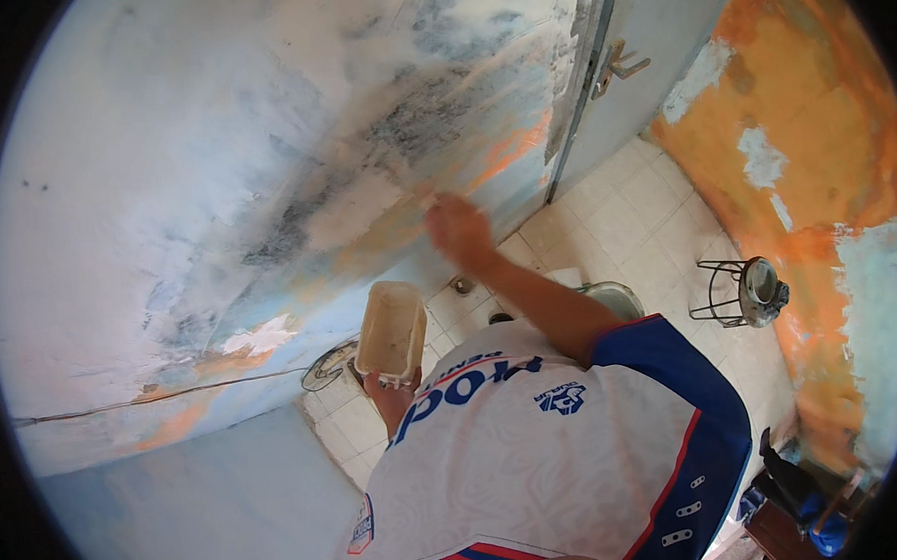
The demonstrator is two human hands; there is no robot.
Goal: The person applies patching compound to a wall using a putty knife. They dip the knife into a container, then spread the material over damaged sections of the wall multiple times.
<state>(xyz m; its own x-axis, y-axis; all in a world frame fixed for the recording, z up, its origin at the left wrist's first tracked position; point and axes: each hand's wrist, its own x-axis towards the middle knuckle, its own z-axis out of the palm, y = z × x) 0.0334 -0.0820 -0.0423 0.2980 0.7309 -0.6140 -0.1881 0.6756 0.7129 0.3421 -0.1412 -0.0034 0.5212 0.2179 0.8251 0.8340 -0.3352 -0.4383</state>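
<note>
In soft light, one of the hands [456, 230] blurs inside black corners

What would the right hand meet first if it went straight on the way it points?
Most likely the patchy, smeared wall; the right hand looks close to it, though depth is unclear.

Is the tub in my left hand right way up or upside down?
Right way up: the tub shows its open top and inside from above.

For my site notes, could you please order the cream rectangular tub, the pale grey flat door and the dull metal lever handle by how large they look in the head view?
1. Door, running out of the picture at the top
2. Tub
3. Lever handle, clearly the smallest
</note>
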